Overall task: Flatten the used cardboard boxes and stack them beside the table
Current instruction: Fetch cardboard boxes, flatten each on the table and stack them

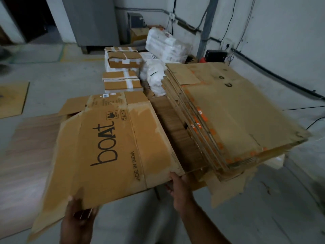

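A flattened brown cardboard box [109,148] printed "boAt" and "MADE IN INDIA" is held tilted above the floor in the middle left. My left hand [80,215] grips its near edge at the bottom, thumb on top. My right hand [177,184] grips its near right corner. To the right lies a tall stack of flattened cardboard boxes [233,117] with orange tape marks along its edges; the held box's right edge comes close to that stack.
Taped parcels [122,71] and white plastic-wrapped bundles [163,50] stand behind. A loose cardboard sheet [12,97] lies on the floor at left, a pale wooden board [33,141] under the held box. A grey cabinet [91,22] and wall cables are at the back.
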